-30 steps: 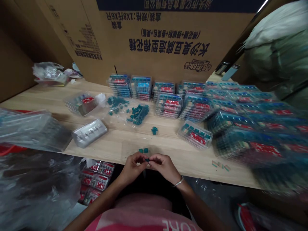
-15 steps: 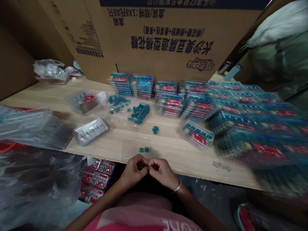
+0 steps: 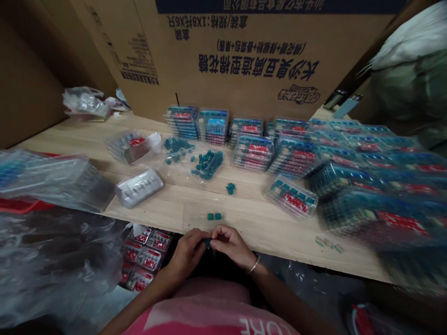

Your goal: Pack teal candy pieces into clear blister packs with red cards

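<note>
Just off the table's front edge, my left hand (image 3: pixel 187 253) and my right hand (image 3: pixel 233 248) meet with fingers pinched around a small dark teal piece (image 3: pixel 207 243). The fingers partly cover it, so its exact shape is hidden. Beyond the fingertips, two teal cubes (image 3: pixel 214 217) sit side by side on a thin clear sheet (image 3: pixel 195 211). Farther out lies a little clump of teal pieces (image 3: pixel 230 188). Behind that, more teal pieces (image 3: pixel 209 165) spill from an opened clear plastic bag (image 3: pixel 178 174).
Stacks of filled clear trays (image 3: pixel 253 151) line the back and right, with a single filled tray (image 3: pixel 293 196) nearer. An upturned plastic tray (image 3: pixel 138 188) lies left of centre. Small pale-and-green pieces (image 3: pixel 328 244) lie front right. A large carton (image 3: pixel 258 42) stands behind.
The view has shifted slightly, moving the scene rightward. My fingers have changed their grip; the right fingers now lie over the teal piece, which shows more between the hands.
</note>
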`<state>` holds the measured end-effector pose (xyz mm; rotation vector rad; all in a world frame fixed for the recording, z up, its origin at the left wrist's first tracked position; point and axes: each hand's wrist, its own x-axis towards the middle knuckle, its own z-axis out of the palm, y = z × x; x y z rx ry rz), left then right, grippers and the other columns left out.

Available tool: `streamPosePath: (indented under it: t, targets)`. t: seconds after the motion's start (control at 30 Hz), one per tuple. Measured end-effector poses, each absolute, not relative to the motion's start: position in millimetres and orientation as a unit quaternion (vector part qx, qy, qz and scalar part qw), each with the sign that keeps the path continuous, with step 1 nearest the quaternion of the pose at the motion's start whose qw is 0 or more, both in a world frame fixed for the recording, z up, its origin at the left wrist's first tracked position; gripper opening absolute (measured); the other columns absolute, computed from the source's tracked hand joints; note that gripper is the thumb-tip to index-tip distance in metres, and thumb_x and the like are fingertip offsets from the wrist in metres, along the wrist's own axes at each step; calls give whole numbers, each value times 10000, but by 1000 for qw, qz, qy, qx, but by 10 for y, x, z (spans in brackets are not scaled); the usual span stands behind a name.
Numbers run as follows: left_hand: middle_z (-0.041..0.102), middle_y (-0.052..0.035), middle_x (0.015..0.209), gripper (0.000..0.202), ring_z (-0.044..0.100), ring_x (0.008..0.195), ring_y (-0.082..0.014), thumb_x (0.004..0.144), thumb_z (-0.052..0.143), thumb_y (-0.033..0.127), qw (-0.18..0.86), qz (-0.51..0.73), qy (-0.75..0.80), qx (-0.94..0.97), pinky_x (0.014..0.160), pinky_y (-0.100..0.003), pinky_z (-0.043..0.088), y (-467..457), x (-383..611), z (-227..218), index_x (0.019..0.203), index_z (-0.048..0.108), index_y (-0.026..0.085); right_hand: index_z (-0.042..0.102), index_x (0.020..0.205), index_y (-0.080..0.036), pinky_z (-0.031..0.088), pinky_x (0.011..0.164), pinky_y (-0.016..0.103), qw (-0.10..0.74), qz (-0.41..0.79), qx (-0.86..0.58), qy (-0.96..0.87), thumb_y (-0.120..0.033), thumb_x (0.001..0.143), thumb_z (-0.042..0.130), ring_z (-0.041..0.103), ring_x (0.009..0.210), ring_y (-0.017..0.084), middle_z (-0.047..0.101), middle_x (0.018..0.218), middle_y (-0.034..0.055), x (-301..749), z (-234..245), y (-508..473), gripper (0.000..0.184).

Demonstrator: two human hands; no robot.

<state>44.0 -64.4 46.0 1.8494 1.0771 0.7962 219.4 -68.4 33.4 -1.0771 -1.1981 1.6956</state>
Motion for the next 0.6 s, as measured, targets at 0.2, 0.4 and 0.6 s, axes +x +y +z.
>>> streamPosePath:
  t: [0.2,0.4,0.6]
  targets:
    - [613,-93,1142,418,549,1062,-231,787,598,206,261,320,456,789,919,-398,444,-254,241,395,1201,539,208,568,752,-189,431,709,260,348,355,-429,-755,-117,772,580,541,747,140,581,763,6,2197,428,-171,75]
    - [654,-69,990,236,579,939,-227,805,592,227,205,253,455,829,835,-386,424,-67,188,94,1039,620,211,624,817,-185,450,741,295,206,189,-382,-881,-138,824,603,570,778,173,631,793,39,2120,307,63,51]
    - [653,-38,933,189,551,881,-224,867,543,303,132,230,489,831,799,-391,345,-99,384,71,1024,643,271,620,890,-198,463,801,288,315,177,-487,-795,-129,861,510,578,885,168,617,914,52,2550,231,218,134]
